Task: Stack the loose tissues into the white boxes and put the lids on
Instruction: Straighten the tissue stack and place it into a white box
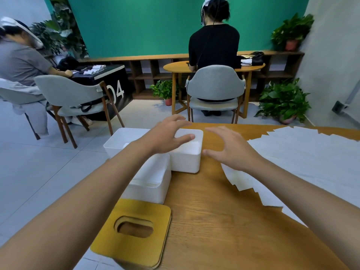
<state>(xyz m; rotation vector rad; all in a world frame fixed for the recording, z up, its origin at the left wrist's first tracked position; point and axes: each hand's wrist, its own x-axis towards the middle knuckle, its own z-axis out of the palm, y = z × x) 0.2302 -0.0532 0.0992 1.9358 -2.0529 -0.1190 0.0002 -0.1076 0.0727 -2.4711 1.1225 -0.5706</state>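
Left hand (169, 136) spread above white box (187, 160); right hand (231, 151) spread, holding nothing. Loose tissues (292, 162) fanned just right of it and under wrist. Risk: right forearm sweeps tissues off counter (214, 221). Left elbow could nudge lids (132, 228), which seem to overhang edge.

We seem to be in a shared, office-like workroom: two people, one in black (214, 45) and one in grey (19, 61), sit on grey chairs (216, 82) at separate tables, one black table (109, 82) marked "04". Low wooden shelving (152, 71) lines a green wall (146, 26), with potted plants (284, 100) on the tiled floor (29, 172).

near box (149, 189) behind forearm (93, 193), tissues (302, 158) cropped
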